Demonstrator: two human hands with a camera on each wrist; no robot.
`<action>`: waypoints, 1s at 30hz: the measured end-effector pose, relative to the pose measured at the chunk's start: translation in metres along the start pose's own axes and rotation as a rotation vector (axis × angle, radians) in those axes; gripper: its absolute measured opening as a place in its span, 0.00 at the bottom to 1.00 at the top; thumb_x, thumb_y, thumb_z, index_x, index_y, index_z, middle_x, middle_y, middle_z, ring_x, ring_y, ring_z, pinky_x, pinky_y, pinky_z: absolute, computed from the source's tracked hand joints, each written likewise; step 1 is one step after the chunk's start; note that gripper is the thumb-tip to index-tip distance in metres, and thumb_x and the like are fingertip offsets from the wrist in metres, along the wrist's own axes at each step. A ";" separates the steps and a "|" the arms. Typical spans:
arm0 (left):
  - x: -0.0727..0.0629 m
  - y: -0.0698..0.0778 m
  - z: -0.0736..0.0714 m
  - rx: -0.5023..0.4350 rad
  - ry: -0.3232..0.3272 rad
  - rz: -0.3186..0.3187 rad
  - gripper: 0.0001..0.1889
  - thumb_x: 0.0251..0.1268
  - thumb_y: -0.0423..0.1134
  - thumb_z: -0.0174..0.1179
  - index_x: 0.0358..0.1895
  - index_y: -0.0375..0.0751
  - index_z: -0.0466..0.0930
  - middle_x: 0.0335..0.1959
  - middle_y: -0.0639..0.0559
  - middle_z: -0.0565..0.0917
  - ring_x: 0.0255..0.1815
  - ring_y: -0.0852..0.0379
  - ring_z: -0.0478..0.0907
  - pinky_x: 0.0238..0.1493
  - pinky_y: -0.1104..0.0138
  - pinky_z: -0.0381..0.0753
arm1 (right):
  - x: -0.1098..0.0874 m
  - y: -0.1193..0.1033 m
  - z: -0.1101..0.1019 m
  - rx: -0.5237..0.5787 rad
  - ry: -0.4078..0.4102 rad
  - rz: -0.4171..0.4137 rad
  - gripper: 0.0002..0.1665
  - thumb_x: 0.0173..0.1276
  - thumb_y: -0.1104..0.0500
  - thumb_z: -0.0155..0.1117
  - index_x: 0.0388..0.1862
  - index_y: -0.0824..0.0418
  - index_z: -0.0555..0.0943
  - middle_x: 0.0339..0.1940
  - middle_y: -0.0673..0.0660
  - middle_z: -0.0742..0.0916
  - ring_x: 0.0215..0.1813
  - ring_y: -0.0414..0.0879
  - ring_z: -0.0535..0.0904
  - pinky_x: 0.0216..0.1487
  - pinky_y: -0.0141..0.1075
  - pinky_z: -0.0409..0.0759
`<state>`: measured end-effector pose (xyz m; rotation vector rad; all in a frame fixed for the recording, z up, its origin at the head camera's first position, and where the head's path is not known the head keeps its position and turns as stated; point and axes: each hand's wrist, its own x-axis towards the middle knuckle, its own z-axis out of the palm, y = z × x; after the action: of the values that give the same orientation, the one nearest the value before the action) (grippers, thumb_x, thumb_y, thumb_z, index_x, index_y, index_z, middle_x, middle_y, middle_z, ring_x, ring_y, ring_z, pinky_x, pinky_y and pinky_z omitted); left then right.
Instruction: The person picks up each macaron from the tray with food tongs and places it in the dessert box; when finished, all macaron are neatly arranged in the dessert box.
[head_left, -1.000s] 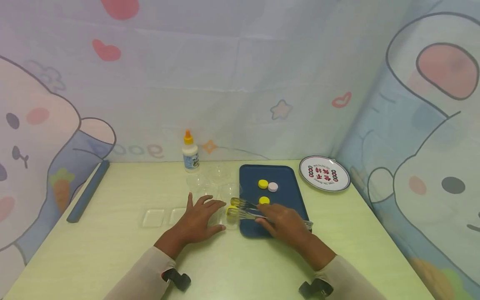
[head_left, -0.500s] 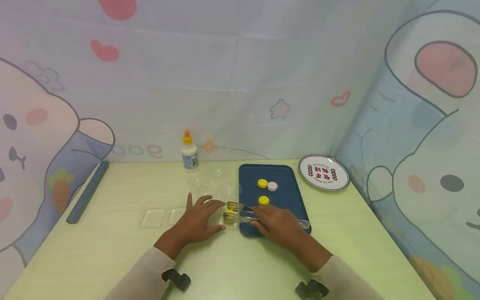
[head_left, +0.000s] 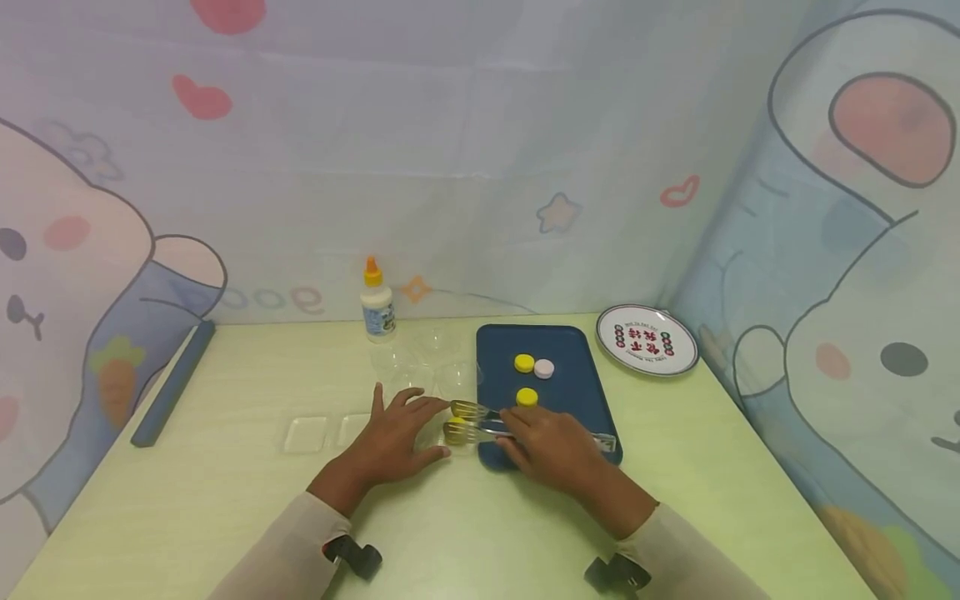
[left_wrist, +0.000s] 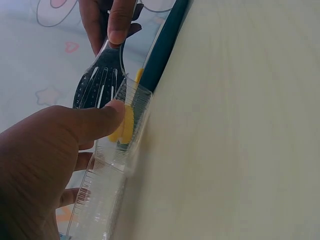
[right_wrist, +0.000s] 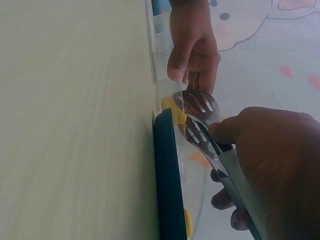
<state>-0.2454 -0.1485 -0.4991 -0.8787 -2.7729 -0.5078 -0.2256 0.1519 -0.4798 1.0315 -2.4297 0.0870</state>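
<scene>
My right hand (head_left: 555, 450) grips metal serving tongs (head_left: 487, 427) over the front left of the blue tray (head_left: 547, 337). The slotted ends of the tongs stand apart, at the right end of a long clear plastic box (left_wrist: 102, 182). A yellow macaron (left_wrist: 122, 131) sits in that end of the box, right at the tong tips. My left hand (head_left: 393, 437) holds the box, its thumb on the near side and fingers on the far side. On the tray lie two more yellow macarons (head_left: 527, 397) and a pale pink macaron (head_left: 543, 368).
Behind my left hand stand clear plastic domes (head_left: 457, 379) and a white glue bottle (head_left: 378, 312) with an orange tip. Clear square pieces (head_left: 306, 435) lie to the left. A printed plate (head_left: 647, 340) sits at the back right, a blue-grey roll (head_left: 174, 383) at the left edge.
My right hand and the tongs have shifted slightly left, bringing the slotted ends further over the box's right end. My left hand stays in place. The view has tilted a little.
</scene>
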 end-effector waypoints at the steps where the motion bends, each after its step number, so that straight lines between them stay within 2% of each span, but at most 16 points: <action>1: 0.000 0.000 0.000 0.001 0.000 -0.002 0.35 0.70 0.57 0.74 0.76 0.51 0.77 0.73 0.50 0.84 0.81 0.36 0.72 0.76 0.14 0.45 | 0.000 0.000 0.000 -0.003 0.003 -0.001 0.24 0.76 0.45 0.73 0.61 0.59 0.89 0.52 0.52 0.94 0.46 0.44 0.93 0.37 0.38 0.91; 18: 0.000 0.002 -0.002 0.006 -0.001 -0.006 0.35 0.69 0.56 0.75 0.76 0.51 0.77 0.73 0.50 0.84 0.80 0.37 0.73 0.76 0.14 0.46 | -0.001 0.002 0.001 0.013 0.017 0.013 0.24 0.75 0.45 0.75 0.61 0.58 0.90 0.53 0.52 0.95 0.46 0.43 0.94 0.36 0.36 0.90; 24: -0.003 0.001 -0.008 0.018 0.008 0.012 0.38 0.67 0.57 0.76 0.77 0.49 0.77 0.74 0.48 0.82 0.81 0.35 0.71 0.76 0.14 0.48 | -0.003 0.006 0.002 -0.002 0.088 0.024 0.25 0.71 0.46 0.79 0.60 0.58 0.91 0.50 0.53 0.95 0.44 0.45 0.93 0.33 0.38 0.90; 30: -0.010 -0.006 -0.015 0.000 0.051 0.005 0.38 0.66 0.57 0.76 0.76 0.48 0.78 0.74 0.48 0.82 0.81 0.36 0.71 0.76 0.14 0.48 | -0.009 0.014 0.001 0.015 0.086 0.066 0.24 0.73 0.47 0.77 0.62 0.58 0.90 0.53 0.54 0.94 0.52 0.48 0.94 0.45 0.43 0.94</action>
<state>-0.2395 -0.1642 -0.4893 -0.8599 -2.7241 -0.5215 -0.2305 0.1675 -0.4832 0.9349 -2.3884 0.1683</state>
